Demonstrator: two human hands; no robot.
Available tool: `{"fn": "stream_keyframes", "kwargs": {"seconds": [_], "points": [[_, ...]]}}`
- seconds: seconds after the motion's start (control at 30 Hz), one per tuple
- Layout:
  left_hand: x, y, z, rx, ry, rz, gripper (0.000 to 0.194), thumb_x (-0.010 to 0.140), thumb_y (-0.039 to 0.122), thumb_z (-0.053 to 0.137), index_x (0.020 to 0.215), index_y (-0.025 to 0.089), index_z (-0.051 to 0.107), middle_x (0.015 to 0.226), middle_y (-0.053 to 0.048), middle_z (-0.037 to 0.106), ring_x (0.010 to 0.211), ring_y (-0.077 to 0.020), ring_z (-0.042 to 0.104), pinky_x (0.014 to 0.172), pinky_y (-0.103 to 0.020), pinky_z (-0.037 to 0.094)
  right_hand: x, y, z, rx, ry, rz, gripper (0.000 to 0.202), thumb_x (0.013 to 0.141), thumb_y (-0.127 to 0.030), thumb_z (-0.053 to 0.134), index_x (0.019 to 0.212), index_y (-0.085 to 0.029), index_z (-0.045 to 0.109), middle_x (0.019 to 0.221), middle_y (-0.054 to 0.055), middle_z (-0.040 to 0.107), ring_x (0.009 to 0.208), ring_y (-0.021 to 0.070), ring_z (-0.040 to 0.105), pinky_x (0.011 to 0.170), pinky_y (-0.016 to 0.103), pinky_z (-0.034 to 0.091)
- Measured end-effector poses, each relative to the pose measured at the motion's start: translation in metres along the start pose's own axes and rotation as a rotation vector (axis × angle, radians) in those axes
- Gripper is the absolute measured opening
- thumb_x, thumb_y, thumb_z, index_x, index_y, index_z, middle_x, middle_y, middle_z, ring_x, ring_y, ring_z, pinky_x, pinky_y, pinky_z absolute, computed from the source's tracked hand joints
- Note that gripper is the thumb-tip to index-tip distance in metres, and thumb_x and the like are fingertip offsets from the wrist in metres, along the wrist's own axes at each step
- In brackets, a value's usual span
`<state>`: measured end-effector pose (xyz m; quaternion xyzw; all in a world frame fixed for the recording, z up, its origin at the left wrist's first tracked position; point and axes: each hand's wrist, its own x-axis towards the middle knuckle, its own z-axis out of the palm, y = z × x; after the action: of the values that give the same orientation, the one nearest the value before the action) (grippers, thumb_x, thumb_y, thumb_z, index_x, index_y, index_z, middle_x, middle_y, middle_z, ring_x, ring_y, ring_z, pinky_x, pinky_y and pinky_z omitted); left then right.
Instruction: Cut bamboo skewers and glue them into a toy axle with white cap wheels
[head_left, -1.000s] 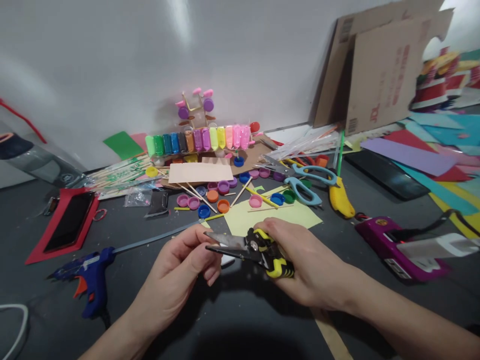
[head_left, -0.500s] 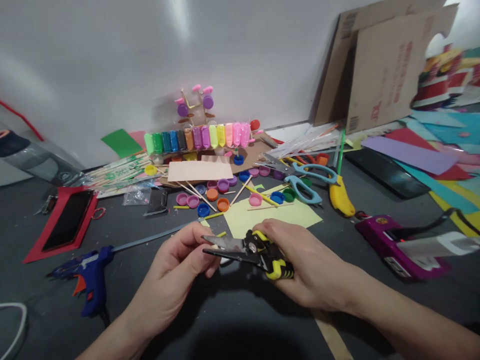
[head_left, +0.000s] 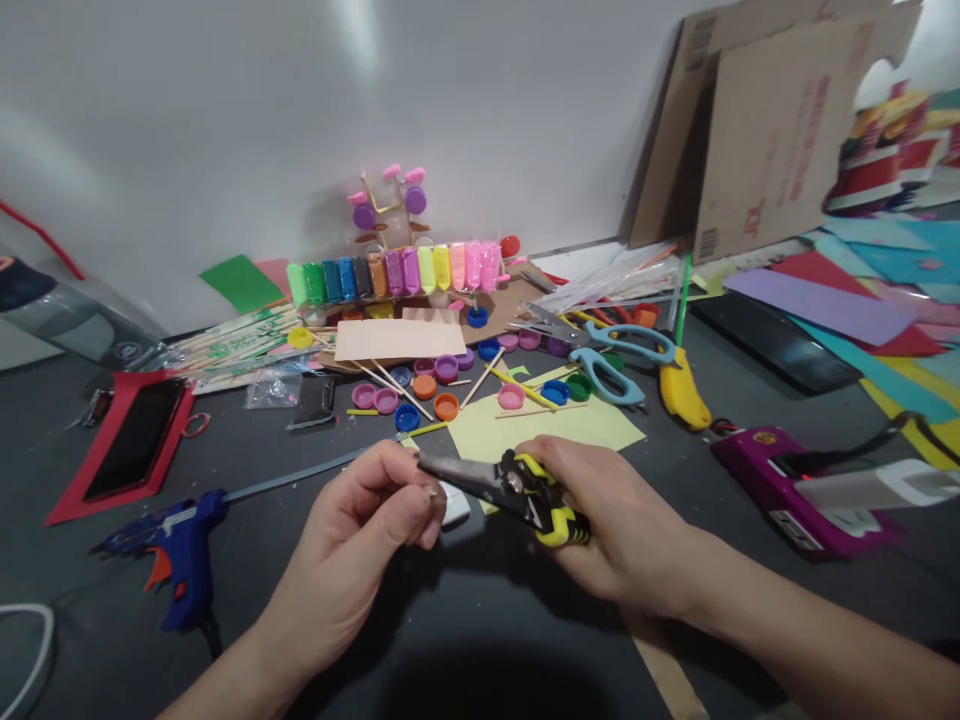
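My right hand (head_left: pixel 600 500) grips black-and-yellow wire-stripper pliers (head_left: pixel 517 482) by the handles. Their dark jaws are closed and point left, with the tips close to my left fingertips. My left hand (head_left: pixel 367 530) is closed, thumb against the fingers, on a tiny stick piece (head_left: pixel 431 491) of which only the pale end shows. Just behind these fingers a small white object (head_left: pixel 455 506) lies on the table, partly hidden. Beyond the pliers is a sheet of pale yellow paper (head_left: pixel 600 428) with thin sticks and bottle caps on it.
A blue glue gun (head_left: pixel 187 565) and a phone on red paper (head_left: pixel 139 440) lie left. Blue-handled scissors (head_left: pixel 611 375), a yellow cutter (head_left: pixel 682 395) and a purple power adapter (head_left: pixel 780 490) are right. Several coloured clay packs (head_left: pixel 397 272) stand at the back, near cardboard (head_left: pixel 780 130).
The plier jaws have closed and drawn slightly right, off the piece between them. A short yellow bit behind the blades is no longer visible. More of the white object shows.
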<state>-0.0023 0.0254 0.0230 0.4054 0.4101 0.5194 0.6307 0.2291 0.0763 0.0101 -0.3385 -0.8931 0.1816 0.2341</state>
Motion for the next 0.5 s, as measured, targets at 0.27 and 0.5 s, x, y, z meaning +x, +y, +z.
{"fn": "stream_keyframes", "kwargs": {"seconds": [0.27,0.5], "points": [[0.002,-0.0008,0.0,0.027,0.076,0.081,0.007,0.086,0.027,0.072,0.084,0.023,0.068,0.077,0.002,0.065,0.07,-0.0105,0.058,0.067,-0.021,0.045,0.0021,-0.0019,0.0015,-0.007,0.0,-0.018,0.036,0.07,-0.017,0.055,0.106,-0.016,0.05,0.092,0.013,0.064,0.078,0.0253,0.062,0.069,0.037,0.052],[0.0039,-0.0008,0.0045,-0.047,0.045,0.028,0.017,0.084,0.03,0.075,0.079,0.02,0.061,0.06,0.004,0.066,0.062,-0.0111,0.062,0.066,-0.023,0.047,0.0008,0.0003,0.0018,-0.067,0.019,-0.056,0.04,0.07,-0.016,0.054,0.109,-0.011,0.051,0.095,0.017,0.065,0.083,0.0283,0.062,0.071,0.04,0.053]]}}
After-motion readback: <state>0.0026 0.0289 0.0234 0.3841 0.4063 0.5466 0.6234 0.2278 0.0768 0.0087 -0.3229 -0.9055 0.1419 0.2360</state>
